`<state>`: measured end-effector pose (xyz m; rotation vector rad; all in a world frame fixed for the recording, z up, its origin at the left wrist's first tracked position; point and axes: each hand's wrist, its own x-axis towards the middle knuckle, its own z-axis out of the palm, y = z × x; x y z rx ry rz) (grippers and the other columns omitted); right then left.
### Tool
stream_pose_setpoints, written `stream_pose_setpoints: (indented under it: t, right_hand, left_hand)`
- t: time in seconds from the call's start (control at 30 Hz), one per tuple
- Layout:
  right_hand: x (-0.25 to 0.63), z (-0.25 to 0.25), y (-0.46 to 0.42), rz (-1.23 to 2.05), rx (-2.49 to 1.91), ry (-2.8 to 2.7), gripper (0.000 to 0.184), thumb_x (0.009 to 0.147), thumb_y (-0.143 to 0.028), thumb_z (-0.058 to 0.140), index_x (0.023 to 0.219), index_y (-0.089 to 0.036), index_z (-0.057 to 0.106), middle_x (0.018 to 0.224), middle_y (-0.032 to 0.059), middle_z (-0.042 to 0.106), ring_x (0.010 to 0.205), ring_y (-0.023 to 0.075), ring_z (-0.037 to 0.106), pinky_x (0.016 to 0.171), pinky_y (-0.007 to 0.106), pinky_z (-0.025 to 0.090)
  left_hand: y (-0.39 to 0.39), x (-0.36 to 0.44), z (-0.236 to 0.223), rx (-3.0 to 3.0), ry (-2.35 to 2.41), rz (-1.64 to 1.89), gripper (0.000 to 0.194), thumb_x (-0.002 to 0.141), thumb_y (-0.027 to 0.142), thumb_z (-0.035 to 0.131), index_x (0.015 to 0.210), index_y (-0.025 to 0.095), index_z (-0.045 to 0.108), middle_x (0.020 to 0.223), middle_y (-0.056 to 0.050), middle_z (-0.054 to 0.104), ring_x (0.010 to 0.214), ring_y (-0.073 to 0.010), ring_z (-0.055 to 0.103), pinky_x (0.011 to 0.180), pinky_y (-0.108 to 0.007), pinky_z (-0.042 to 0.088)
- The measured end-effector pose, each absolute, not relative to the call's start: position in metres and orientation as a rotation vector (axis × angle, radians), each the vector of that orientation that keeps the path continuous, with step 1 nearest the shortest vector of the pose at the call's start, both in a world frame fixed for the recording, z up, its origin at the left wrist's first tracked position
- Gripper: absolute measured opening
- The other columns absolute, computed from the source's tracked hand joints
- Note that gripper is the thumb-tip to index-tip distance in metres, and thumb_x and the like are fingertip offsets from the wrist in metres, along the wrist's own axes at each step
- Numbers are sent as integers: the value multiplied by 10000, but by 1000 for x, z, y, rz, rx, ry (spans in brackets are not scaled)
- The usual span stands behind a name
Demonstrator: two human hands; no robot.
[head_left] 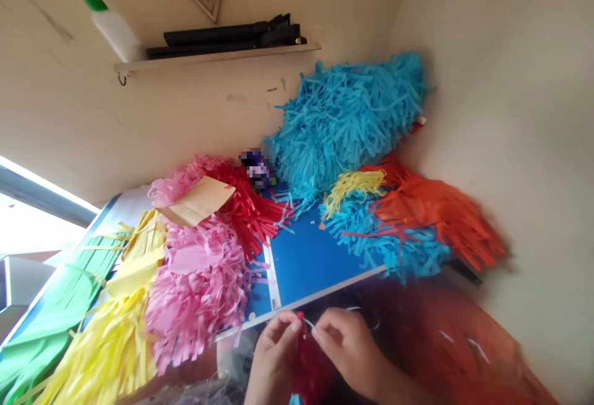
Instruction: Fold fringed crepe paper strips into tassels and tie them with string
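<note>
Left hand (273,355) is pinching a red paper tassel (309,365) at its top, just off the near edge of the table (301,263), right hand (348,349) is pinching a thin white cord (315,328) against it, seemingly holding it taut so the tassel hangs free. Green fringe (51,324), yellow fringe (111,324) and pink fringe (195,287) are heaping along the left edge, turquoise fringe (343,120) and orange fringe (440,219) are piling toward the far right corner.

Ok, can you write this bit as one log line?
left hand | right hand | holding: red paper fringe | beside: blue tabletop
</note>
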<state>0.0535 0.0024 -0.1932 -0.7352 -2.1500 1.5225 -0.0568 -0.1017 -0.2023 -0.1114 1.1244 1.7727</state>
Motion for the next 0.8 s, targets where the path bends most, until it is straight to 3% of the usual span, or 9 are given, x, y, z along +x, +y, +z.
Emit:
stream_pose_setpoints:
  t: [0.1, 0.17, 0.23, 0.4, 0.6, 0.7, 0.8]
  right_hand:
    - [54, -190, 3, 1560, -734, -2221, 248, 919, -331, 526, 730, -186, 595, 656, -7, 586, 617, 134, 537, 599, 245, 385]
    - [55, -187, 4, 1618, -742, -2260, 198, 928, -358, 544, 981, -190, 636, 726, -6, 612, 674, 150, 575, 643, 253, 417]
    - [55, -184, 5, 1694, -709, -2277, 286, 937, -356, 540, 1166, -192, 591, 819, 10, 651, 757, 168, 616, 694, 263, 447]
    - [53, -183, 7, 1724, -639, -2221, 173, 960, -285, 494, 950, -191, 640, 894, 38, 702, 818, 174, 654, 739, 265, 469]
    - [50, -204, -2, 1307, -512, -2258, 226, 970, -235, 484, 819, -202, 649, 822, 45, 663, 796, 182, 623, 743, 296, 460]
    - [50, -191, 18, 1307, -509, -2164, 276, 982, -336, 517, 786, -208, 663, 821, 54, 686, 829, 203, 623, 801, 351, 475]
    - [67, -139, 86, 1556, -615, -1896, 354, 967, -497, 535, 840, -205, 690, 762, 37, 706, 605, 145, 597, 599, 306, 482]
  left_hand:
    - [-106, -58, -207, 31, 1282, 1726, 310, 643, 357, 892, 768, 178, 673, 660, 10, 686, 575, -95, 605, 556, -177, 450]
    - [-109, -60, -209, 218, 1464, 1706, 294, 651, 357, 883, 754, 169, 681, 724, -14, 708, 676, -131, 650, 647, -209, 505]
    - [-110, -59, -209, 403, 1609, 1698, 274, 682, 362, 856, 731, 172, 664, 762, -30, 714, 743, -163, 669, 719, -247, 535]
    - [-112, -48, -205, 535, 1766, 1743, 275, 751, 395, 782, 738, 211, 579, 720, 4, 663, 698, -152, 637, 672, -241, 530]
    - [-108, -39, -199, 596, 1963, 1715, 241, 729, 360, 788, 727, 234, 582, 733, -25, 688, 725, -189, 655, 696, -269, 521]
    - [-105, -41, -198, 589, 1956, 1726, 229, 735, 375, 782, 721, 238, 599, 728, -35, 695, 725, -206, 664, 695, -278, 528]
    - [-107, -50, -200, 748, 1999, 1562, 170, 758, 384, 760, 753, 237, 675, 753, -58, 723, 740, -230, 682, 707, -296, 536]
